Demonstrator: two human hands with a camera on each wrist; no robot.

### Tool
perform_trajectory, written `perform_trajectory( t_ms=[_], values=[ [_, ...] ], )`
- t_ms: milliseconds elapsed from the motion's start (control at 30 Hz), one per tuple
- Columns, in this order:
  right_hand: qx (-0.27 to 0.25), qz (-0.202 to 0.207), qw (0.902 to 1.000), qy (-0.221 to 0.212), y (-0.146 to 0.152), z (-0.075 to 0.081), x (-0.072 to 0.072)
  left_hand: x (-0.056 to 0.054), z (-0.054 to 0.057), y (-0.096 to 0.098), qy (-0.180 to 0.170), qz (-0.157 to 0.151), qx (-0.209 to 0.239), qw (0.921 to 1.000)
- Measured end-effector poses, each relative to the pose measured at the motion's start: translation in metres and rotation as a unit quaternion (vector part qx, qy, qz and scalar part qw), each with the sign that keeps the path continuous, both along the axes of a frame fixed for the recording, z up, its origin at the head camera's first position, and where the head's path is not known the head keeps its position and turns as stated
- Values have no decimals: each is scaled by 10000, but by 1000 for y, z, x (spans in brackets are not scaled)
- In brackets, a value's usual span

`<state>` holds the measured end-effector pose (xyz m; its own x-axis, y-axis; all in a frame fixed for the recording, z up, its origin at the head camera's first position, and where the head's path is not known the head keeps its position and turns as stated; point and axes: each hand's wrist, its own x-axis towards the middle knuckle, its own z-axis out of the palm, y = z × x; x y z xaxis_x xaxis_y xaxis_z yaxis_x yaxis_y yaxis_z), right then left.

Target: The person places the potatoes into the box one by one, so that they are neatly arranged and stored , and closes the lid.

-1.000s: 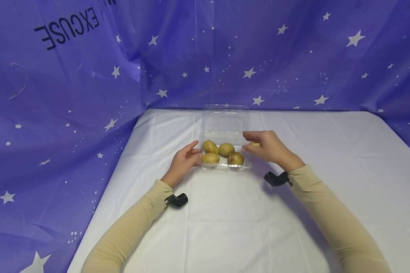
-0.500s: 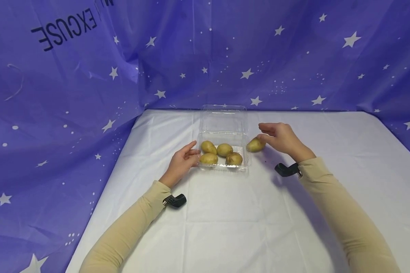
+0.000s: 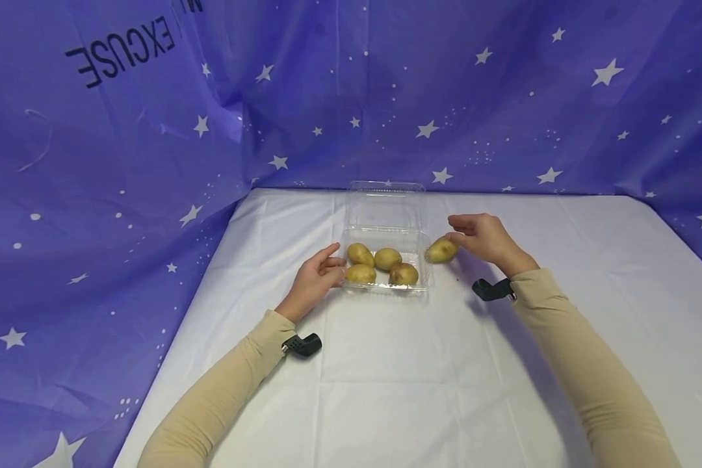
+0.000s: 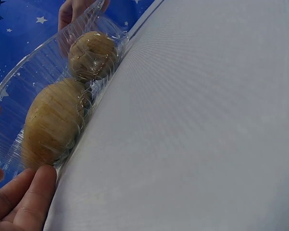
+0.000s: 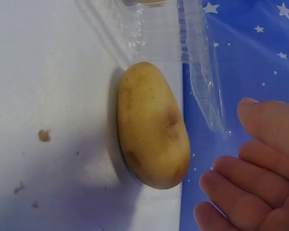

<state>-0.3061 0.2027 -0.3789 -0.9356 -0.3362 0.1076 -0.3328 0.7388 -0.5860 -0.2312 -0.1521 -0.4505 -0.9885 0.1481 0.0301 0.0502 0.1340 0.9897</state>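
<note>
A clear plastic clamshell container [image 3: 380,286] lies on the white cloth with its lid [image 3: 384,207] raised at the back. Several potatoes sit inside it, among them a front left potato [image 3: 360,273] and a browner front right potato [image 3: 403,274]. My left hand [image 3: 312,279] touches the container's left side with extended fingertips, close to the potato at that end. Outside the right wall, another potato [image 5: 153,126] lies on the cloth. Over its right end in the head view hovers my right hand [image 3: 484,240]; the right wrist view shows relaxed fingers [image 5: 245,192] apart from it.
The white cloth [image 3: 398,390] covers the table, and a blue star-patterned curtain [image 3: 351,84] hangs behind it and along the left. Small brown crumbs [image 5: 43,136] are scattered near the loose potato.
My right hand has moved right, from the container's right wall to above the loose potato, which now shows. The left hand has stayed at the container, and the potatoes inside have not moved.
</note>
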Motion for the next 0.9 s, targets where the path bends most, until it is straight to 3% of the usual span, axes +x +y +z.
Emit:
perform_trajectory(
  t_ms=[900],
  values=[
    [153, 41, 9999, -38, 6, -26, -13, 2, 2, 2, -55, 45, 83, 9999]
  ],
)
